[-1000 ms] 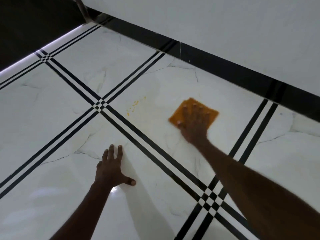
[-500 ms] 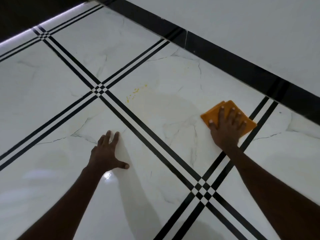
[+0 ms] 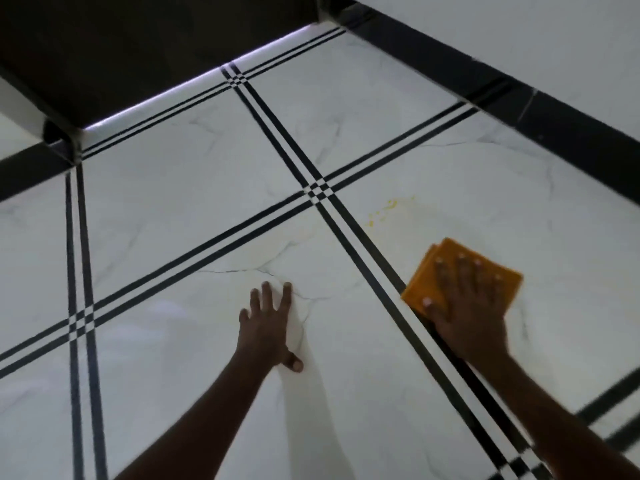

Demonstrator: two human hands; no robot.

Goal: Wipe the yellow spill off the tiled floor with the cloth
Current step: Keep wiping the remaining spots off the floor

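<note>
Your right hand (image 3: 467,306) lies flat on orange cloth (image 3: 429,271), fingers spread wide, pressing it to white tiled floor (image 3: 173,188) (not gripping it). Cloth sits just right of black double stripe (image 3: 367,244), its near corner touching stripe. Yellow spill (image 3: 388,207), small dots and smears, lies up from cloth, near but not touching. Your left hand (image 3: 268,327) flat on next tile, fingers apart, holding nothing. Black baseboard (image 3: 519,109) runs along far wall.

- Your cloth (image 3: 436,271) is plain orange.
- Your spill (image 3: 388,207) shows as yellow specks.
- Your floor (image 3: 180,188) is white marble-veined tile with double black stripes.
- Your skirting (image 3: 554,126) is black.
</note>
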